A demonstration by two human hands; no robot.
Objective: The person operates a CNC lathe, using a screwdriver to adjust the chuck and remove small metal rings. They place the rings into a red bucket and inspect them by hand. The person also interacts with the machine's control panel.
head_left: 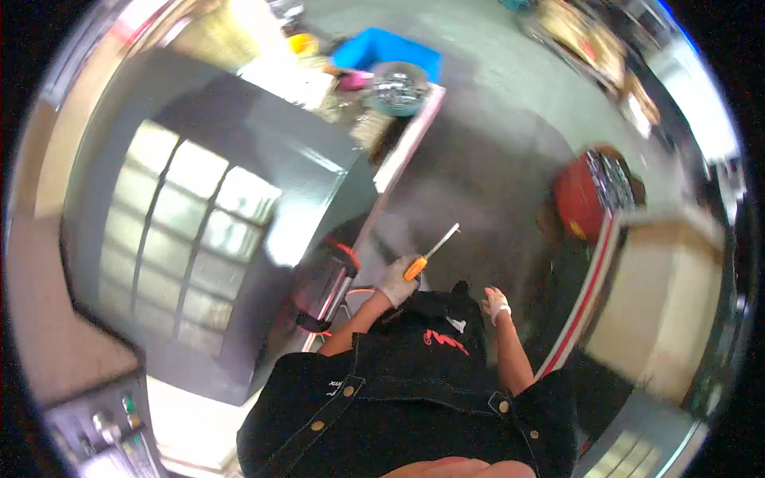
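My left hand (394, 280), in a pale glove, is closed around a screwdriver (415, 268) with an orange handle. Its metal shaft points up and to the right, away from my body, over the dark floor (494, 175). My right hand (496, 303) hangs low at my right side. White covering shows around its palm and wrist, and the fingers look bare and loosely apart with nothing visible in them. A grey machine with a windowed door (183, 215) stands close on my left, its edge near my left forearm.
Beyond the machine, a blue bin (374, 49) and a round container of shiny metal bits (399, 89) sit by its ledge. A red bucket (575, 199) of metal scraps stands to the right, beside a beige machine (658, 287). A control panel (103, 430) is at lower left.
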